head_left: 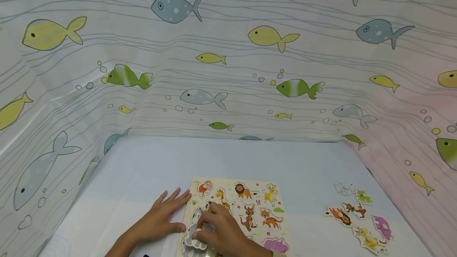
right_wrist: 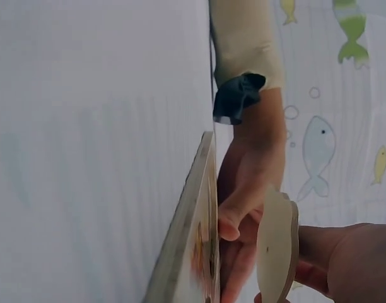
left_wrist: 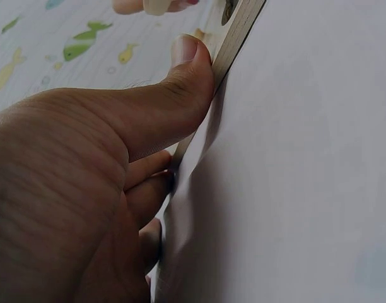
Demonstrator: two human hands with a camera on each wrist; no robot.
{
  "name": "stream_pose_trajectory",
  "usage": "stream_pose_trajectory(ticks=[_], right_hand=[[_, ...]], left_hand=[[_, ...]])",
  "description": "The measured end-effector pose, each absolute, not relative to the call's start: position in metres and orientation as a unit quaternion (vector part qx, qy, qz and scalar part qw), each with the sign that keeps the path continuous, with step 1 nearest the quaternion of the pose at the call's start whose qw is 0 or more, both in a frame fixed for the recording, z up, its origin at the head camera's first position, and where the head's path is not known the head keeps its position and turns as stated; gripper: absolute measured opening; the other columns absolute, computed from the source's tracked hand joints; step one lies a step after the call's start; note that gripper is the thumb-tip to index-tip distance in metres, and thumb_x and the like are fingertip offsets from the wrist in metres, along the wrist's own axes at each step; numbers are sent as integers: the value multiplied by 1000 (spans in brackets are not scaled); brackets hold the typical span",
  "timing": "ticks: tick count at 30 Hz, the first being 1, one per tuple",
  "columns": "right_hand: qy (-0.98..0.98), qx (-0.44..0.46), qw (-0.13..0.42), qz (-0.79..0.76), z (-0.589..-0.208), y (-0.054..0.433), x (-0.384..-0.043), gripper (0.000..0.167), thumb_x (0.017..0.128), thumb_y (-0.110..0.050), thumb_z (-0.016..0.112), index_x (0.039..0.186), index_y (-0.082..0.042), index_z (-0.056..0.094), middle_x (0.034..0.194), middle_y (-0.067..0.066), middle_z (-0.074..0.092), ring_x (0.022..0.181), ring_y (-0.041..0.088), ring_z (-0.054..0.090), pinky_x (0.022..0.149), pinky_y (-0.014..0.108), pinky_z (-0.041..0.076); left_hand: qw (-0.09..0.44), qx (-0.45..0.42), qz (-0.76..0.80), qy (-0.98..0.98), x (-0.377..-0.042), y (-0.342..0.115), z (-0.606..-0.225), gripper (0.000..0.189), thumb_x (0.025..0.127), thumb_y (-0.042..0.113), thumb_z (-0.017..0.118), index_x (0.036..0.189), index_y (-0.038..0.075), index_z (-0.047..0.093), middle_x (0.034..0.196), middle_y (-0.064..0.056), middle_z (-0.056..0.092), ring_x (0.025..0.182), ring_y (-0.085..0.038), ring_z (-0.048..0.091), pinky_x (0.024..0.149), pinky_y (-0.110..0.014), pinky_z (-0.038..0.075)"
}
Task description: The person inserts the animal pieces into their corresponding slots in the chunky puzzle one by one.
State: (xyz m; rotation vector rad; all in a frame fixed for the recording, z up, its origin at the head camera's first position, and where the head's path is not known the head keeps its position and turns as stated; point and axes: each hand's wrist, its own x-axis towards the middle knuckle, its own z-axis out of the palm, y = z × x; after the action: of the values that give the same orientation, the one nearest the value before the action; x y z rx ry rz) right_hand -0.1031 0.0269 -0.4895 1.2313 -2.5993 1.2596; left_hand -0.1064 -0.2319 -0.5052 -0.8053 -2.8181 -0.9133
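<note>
- Backdrop: white curtain (head_left: 228, 74) with blue, green and yellow fish; pale cloth-covered table (head_left: 228, 158) below it
- Puzzle board (head_left: 226, 183) lies flat at near centre of table; animal pictures on it incl. lion, kangaroo, tiger; lower edge cut off by head view
- Right hand (head_left: 223, 225): thumb and fingers pinching grey animal piece (head_left: 197, 242) by its knob (head_left: 199, 230); piece is over board's lower left, tilted, clear of the surface in right wrist view, plain back showing
- Left hand (head_left: 157, 219): fingers spread, left of board; thumb touching board's side edge
- Right of board, well apart: loose lion piece (head_left: 338, 216), kangaroo piece (head_left: 354, 210), purple piece (head_left: 383, 227), yellow piece (head_left: 369, 240), green piece (head_left: 364, 196); pale piece (head_left: 344, 188) too washed out to identify
</note>
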Motion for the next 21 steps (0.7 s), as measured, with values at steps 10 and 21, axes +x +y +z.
stream_pose_trajectory(ticks=[10,21], right_hand=[[-849,405,50,336,-496,23,-102,20,88,-47,68,90,-28,67,80,-10,43,71,-8,26,73,10,28],[-840,426,61,330,-503,19,-101,19,84,-45,72,89,-27,69,78,-11,42,70,-8,24,71,9,26]], left_hand=[[20,-258,-299,-918,-106,-233,-504,84,83,56,69,149,9,48,154,-11,48,142,-50,34,114,-7,-18],[-10,-249,-305,-919,-107,-233,-504,86,82,59,68,151,11,45,156,-10,45,145,-48,31,112,-6,-20]])
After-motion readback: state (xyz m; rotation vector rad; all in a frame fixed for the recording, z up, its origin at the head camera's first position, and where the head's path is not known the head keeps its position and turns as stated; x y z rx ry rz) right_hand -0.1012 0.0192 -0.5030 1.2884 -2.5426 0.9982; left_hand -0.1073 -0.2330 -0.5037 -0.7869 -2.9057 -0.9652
